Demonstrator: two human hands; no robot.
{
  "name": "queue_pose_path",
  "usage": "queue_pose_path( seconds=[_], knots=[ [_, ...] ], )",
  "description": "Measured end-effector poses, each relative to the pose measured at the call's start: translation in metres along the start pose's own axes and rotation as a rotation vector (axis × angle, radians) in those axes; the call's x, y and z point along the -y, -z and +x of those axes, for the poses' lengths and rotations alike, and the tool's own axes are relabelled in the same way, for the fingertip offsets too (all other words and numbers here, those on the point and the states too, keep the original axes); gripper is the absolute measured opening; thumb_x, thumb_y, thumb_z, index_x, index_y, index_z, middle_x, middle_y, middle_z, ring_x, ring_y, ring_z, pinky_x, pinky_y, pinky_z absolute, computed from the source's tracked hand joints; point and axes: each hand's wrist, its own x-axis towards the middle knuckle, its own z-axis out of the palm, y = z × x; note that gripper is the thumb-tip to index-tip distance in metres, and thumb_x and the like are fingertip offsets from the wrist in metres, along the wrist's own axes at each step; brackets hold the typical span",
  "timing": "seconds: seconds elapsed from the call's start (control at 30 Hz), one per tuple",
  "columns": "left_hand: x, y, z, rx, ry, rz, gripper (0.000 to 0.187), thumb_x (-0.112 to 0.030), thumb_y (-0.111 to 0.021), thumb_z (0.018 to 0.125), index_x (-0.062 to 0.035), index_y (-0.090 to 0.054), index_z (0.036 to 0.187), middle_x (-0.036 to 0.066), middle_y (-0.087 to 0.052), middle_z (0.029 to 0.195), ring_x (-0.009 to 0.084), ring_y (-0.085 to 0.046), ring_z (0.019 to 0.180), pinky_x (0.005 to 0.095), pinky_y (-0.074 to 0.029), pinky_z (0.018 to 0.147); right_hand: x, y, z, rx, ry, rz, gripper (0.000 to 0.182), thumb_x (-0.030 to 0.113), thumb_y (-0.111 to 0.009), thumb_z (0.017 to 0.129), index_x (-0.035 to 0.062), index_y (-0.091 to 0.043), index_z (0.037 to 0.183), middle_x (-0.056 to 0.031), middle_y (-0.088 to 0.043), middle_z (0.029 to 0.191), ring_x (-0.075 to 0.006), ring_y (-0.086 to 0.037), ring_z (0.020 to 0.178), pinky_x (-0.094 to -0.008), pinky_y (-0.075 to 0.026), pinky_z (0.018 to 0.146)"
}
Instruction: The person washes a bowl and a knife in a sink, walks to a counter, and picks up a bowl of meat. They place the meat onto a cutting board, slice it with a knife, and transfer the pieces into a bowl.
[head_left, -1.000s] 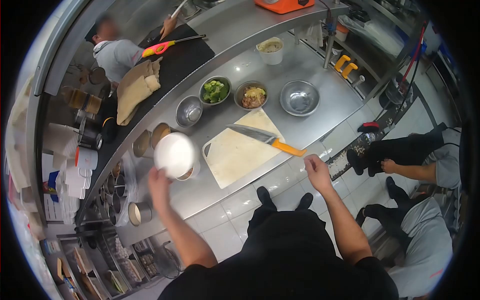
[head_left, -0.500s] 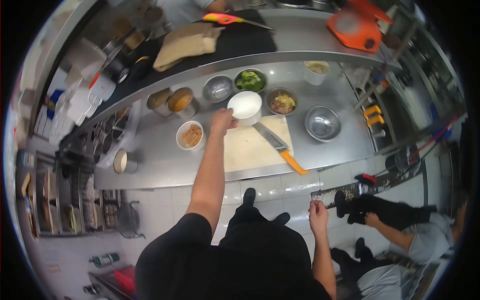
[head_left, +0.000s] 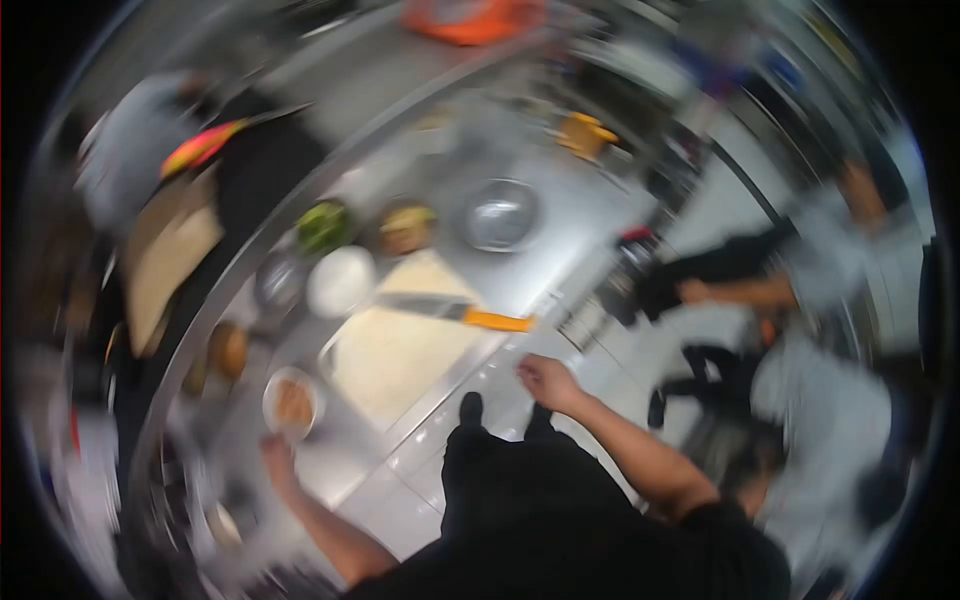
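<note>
My left hand (head_left: pixel 278 457) is just below a white bowl of orange-brown pieces (head_left: pixel 294 402), its fingertips close to the rim and smeared by motion. My right hand (head_left: pixel 545 382) hangs in front of the counter edge, fingers curled closed, with nothing visible in them. Close to it, a knife (head_left: pixel 497 319) with a yellow-orange handle lies across a pale cutting board (head_left: pixel 395 360). A white bowl (head_left: pixel 341 281) stands at the board's far left corner, apart from both hands.
Along the counter's back stand a bowl of green leaves (head_left: pixel 323 227), a bowl with yellowish food (head_left: pixel 407 228) and metal bowls, one (head_left: pixel 500 215) farther right. A lighter (head_left: pixel 205 146) and folded cloth (head_left: pixel 172 262) lie on the shelf. Other people are on the right (head_left: pixel 825 410) and far left.
My view has swung round to the right. My left hand has let go of the white bowl and drawn back near the bowl of orange-brown pieces. My right hand now appears nearer the knife handle.
</note>
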Motion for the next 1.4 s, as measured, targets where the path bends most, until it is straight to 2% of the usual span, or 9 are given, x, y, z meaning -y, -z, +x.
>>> queue_pose_path(
  seconds=[0.07,0.5,0.57,0.67,0.87,0.97,1.07,1.23,1.4],
  knots=[
    [-0.01,-0.01,-0.021,0.123,-0.062,-0.529,0.059,-0.035,-0.058,0.101,0.0009,-0.035,0.142,0.019,-0.046,0.138,0.0387,-0.06,0.115,0.0467,-0.053,0.099,0.031,-0.008,0.008,0.042,-0.045,-0.099,0.017,0.021,-0.062,0.095,0.005,-0.065,0.099,-0.0195,-0.069,0.092,-0.0376,-0.068,0.083,-0.0455,-0.054,0.073],
    [-0.069,-0.003,-0.04,0.268,-0.392,-0.048,0.046,-0.014,-0.056,0.095,0.0044,-0.048,0.136,0.023,-0.06,0.124,0.0301,-0.065,0.102,0.0438,-0.062,0.083,0.099,-0.05,0.004,0.138,0.024,0.141,0.022,0.029,-0.061,0.093,0.0079,-0.064,0.099,-0.0143,-0.071,0.089,-0.0356,-0.069,0.089,-0.0465,-0.053,0.077],
    [-0.126,0.002,-0.095,0.303,-0.447,0.311,0.065,-0.027,-0.076,0.089,-0.0054,-0.05,0.145,0.023,-0.067,0.115,0.0245,-0.064,0.088,0.0412,-0.058,0.074,0.094,-0.047,0.006,0.191,0.08,0.239,0.046,0.043,-0.06,0.097,0.0096,-0.058,0.129,-0.0165,-0.07,0.109,-0.0333,-0.07,0.09,-0.0433,-0.055,0.079],
    [-0.162,-0.058,-0.118,0.629,-0.616,-0.107,0.035,-0.003,-0.046,0.094,0.0075,-0.052,0.126,0.02,-0.061,0.121,0.0295,-0.068,0.102,0.0437,-0.063,0.087,0.132,0.014,-0.024,0.379,-0.093,0.524,0.081,0.06,-0.054,0.099,0.0154,-0.026,0.161,-0.0204,-0.051,0.143,-0.0324,-0.067,0.102,-0.0377,-0.059,0.078],
    [-0.249,-0.195,-0.279,0.981,-0.808,0.077,0.02,0.001,-0.047,0.089,0.0033,-0.056,0.106,0.011,-0.064,0.1,0.0171,-0.065,0.086,0.0316,-0.058,0.077,0.083,0.065,-0.097,0.103,-0.099,0.893,0.08,0.049,-0.053,0.104,0.0158,-0.011,0.164,-0.015,-0.043,0.151,-0.0247,-0.051,0.133,-0.0383,-0.06,0.086],
    [-0.25,-0.278,-0.324,1.126,-1.007,0.198,0.018,-0.004,-0.054,0.093,0.0023,-0.056,0.11,0.008,-0.065,0.099,0.0159,-0.064,0.087,0.0313,-0.057,0.079,0.032,0.078,-0.153,-0.243,-0.071,1.013,0.073,0.039,-0.053,0.105,0.0149,-0.015,0.163,-0.0132,-0.044,0.15,-0.0237,-0.054,0.13,-0.0382,-0.06,0.088],
    [-0.245,-0.342,-0.39,1.359,-0.832,0.304,0.025,-0.015,-0.063,0.098,0.0017,-0.058,0.115,0.013,-0.066,0.111,0.0192,-0.066,0.095,0.0343,-0.056,0.088,-0.019,0.094,-0.222,-0.552,-0.164,1.17,0.065,0.028,-0.055,0.104,0.0116,-0.024,0.159,-0.013,-0.049,0.145,-0.0229,-0.059,0.123,-0.038,-0.061,0.087],
    [-0.248,-0.392,-0.515,1.479,-1.386,0.567,0.04,-0.028,-0.069,0.097,0.0017,-0.059,0.122,0.023,-0.058,0.136,0.0309,-0.062,0.117,0.0401,-0.051,0.1,-0.115,0.109,-0.351,-1.228,-0.365,1.476,0.053,0.028,-0.049,0.103,0.0083,-0.037,0.15,-0.0156,-0.055,0.137,-0.028,-0.07,0.105,-0.0405,-0.065,0.081],
    [-0.25,-0.428,-0.574,1.48,-1.643,0.823,0.043,-0.03,-0.071,0.095,-0.0004,-0.06,0.124,0.022,-0.058,0.137,0.0344,-0.06,0.12,0.0404,-0.05,0.099,-0.219,0.159,-0.481,-1.974,-0.434,1.206,0.05,0.036,-0.043,0.106,0.0093,-0.035,0.148,-0.0152,-0.054,0.139,-0.0301,-0.066,0.113,-0.0444,-0.062,0.084]
  ],
)
